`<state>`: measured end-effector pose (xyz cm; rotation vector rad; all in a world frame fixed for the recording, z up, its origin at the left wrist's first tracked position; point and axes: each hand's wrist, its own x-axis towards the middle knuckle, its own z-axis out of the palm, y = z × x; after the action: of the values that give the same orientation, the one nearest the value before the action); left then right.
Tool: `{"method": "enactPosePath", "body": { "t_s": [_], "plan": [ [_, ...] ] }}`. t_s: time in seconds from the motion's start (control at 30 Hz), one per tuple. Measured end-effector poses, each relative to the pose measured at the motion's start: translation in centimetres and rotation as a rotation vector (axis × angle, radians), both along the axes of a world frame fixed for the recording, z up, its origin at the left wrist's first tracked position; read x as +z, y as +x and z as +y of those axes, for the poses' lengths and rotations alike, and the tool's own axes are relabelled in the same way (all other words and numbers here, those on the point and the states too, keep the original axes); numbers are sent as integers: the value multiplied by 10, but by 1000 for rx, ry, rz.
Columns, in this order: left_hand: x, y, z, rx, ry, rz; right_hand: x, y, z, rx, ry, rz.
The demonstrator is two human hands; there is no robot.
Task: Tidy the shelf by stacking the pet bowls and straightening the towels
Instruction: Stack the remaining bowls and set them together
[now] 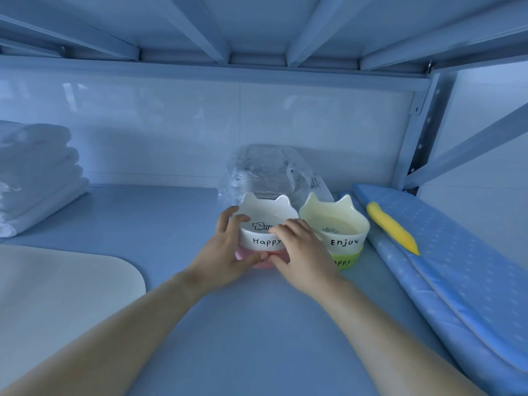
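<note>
Two stacks of cat-eared pet bowls stand side by side at the middle of the shelf. The white bowl marked "Happy" [264, 224] sits nested in a pink bowl [258, 260]. To its right a cream bowl marked "Enjoy" [334, 224] sits in a green bowl [347, 260]. My left hand [225, 252] grips the left side of the white and pink stack. My right hand [300, 250] holds its front and right rim. Folded white towels [37, 172] are piled at the far left of the shelf.
A clear plastic bag [271, 170] lies behind the bowls. A blue padded mat [457, 252] with a yellow tool [391, 227] on it runs along the right. A white board [57, 284] lies at the front left. The upper shelf's beams [257, 38] hang low overhead.
</note>
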<state>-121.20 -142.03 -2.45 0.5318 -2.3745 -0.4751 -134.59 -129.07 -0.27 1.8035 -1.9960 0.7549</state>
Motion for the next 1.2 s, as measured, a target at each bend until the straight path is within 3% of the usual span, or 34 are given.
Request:
{"method": "enactPosePath", "body": {
  "t_s": [0.33,0.87,1.2],
  "plan": [
    [1,3,17,11,120,84,7,3,4,1,10,6],
    [0,14,19,34,9,74,1,5,13,70,-81,-68],
    [-5,9,20,80,46,115,3,3,7,90,-34,-66]
  ]
}}
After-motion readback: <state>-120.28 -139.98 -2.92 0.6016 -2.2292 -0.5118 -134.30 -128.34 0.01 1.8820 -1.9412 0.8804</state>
